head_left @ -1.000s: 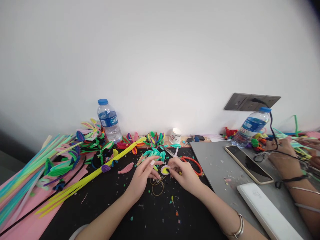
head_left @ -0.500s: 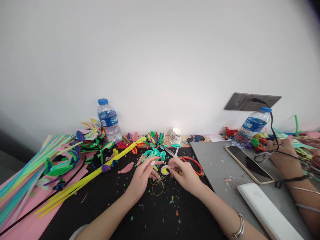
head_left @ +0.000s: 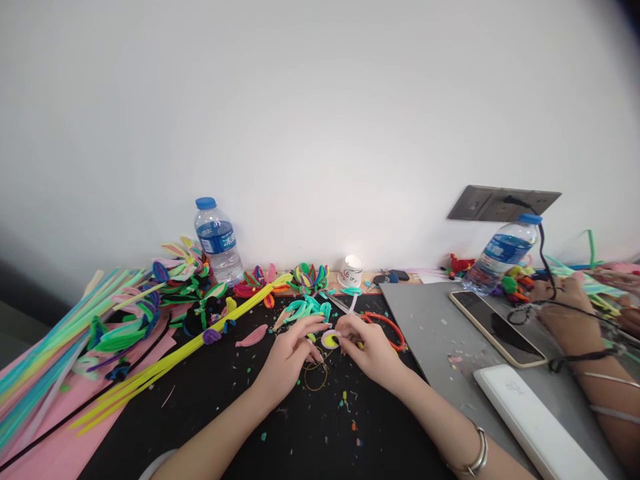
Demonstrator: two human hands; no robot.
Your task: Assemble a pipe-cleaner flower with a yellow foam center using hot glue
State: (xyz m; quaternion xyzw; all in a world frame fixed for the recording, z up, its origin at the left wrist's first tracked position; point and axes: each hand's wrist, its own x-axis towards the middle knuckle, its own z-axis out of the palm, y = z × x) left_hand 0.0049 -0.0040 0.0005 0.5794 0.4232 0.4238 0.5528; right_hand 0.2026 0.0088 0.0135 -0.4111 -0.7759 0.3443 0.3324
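Right hand (head_left: 369,348): grip narrow, pinching white-and-yellow oval (head_left: 329,341), clock centre. Left hand (head_left: 284,355): cannot tell whether grip holds anything. Paper cup (head_left: 351,275), 12 o'clock; blue-capped bottles (head_left: 217,238), 10 and 2; contents unclear.

Hands (head_left: 289,352) (head_left: 369,348) near each other, curled

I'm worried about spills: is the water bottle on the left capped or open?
Capped: a blue cap sits on top of that water bottle. How tightly it is screwed, I cannot tell.
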